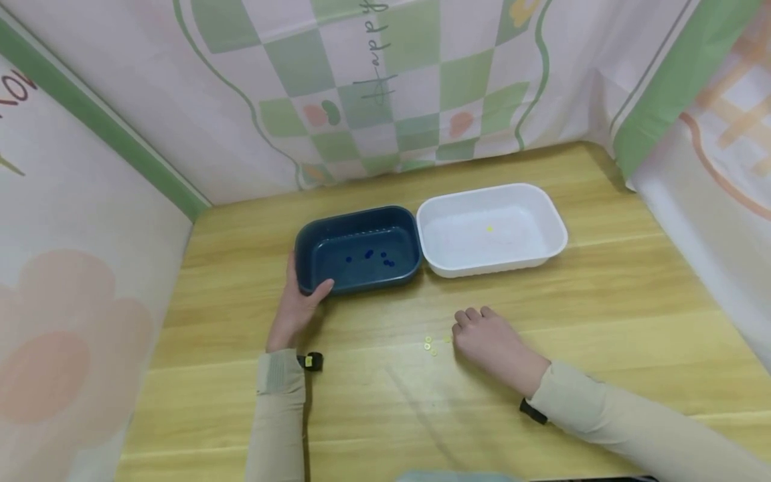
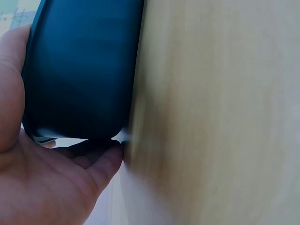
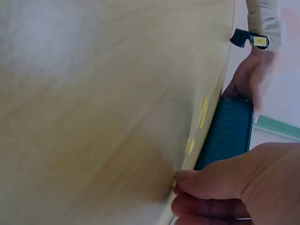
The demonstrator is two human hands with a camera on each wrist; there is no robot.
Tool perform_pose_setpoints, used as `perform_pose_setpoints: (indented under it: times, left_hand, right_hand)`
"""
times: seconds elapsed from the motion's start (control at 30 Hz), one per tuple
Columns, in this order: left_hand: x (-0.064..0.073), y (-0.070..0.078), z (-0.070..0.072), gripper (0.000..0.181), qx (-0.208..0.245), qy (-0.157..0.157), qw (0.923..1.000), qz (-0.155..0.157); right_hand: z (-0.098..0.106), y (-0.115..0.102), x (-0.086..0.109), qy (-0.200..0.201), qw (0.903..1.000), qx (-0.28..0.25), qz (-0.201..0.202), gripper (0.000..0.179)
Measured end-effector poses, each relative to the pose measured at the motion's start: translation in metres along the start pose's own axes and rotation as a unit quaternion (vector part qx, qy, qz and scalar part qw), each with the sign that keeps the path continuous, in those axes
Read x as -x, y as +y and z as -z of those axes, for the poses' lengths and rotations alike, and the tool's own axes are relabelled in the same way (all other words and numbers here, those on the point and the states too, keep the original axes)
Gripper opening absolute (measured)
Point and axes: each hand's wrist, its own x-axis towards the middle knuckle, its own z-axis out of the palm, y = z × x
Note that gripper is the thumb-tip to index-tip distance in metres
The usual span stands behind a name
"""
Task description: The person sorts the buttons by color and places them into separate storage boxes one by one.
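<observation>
In the head view my left hand (image 1: pixel 295 304) holds the front left corner of a dark blue plastic tray (image 1: pixel 328 254), its thumb along the front rim. The left wrist view shows the thumb and fingers on either side of that tray's corner (image 2: pixel 84 75). My right hand (image 1: pixel 496 348) is low over the table, with thumb and fingertips pinching a small yellow disc (image 3: pixel 175 182). Several more yellow discs (image 1: pixel 427 347) lie flat just left of that hand. Small dark blue pieces (image 1: pixel 369 254) lie scattered in the blue tray.
A white tray (image 1: pixel 464 261) stands against the blue tray's right side with one small yellow piece (image 1: pixel 490 229) inside. Both are on a wood-grain table (image 1: pixel 361 415), bordered by printed curtains (image 1: pixel 241 134) at the back and sides.
</observation>
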Motion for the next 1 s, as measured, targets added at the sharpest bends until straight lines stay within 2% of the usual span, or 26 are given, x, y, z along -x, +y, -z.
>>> perform_pose_setpoints:
  times: [0.77, 0.9, 1.0]
  left_hand:
    - [0.0015, 0.0004, 0.0004, 0.099, 0.011, 0.000, 0.9999, 0.000]
    - [0.0010, 0.0011, 0.0006, 0.101, 0.017, 0.003, 0.9998, -0.001]
    - [0.0008, 0.0011, 0.0006, 0.101, 0.019, 0.002, 0.9998, -0.003]
  right_hand:
    - [0.0036, 0.0008, -0.0001, -0.001, 0.9998, 0.013, 0.012, 0.012]
    - [0.0042, 0.0042, 0.0013, -0.010, 0.9998, -0.015, -0.002, 0.011]
    - [0.0066, 0.0071, 0.0022, -0.019, 0.9967, -0.072, -0.032, 0.010]
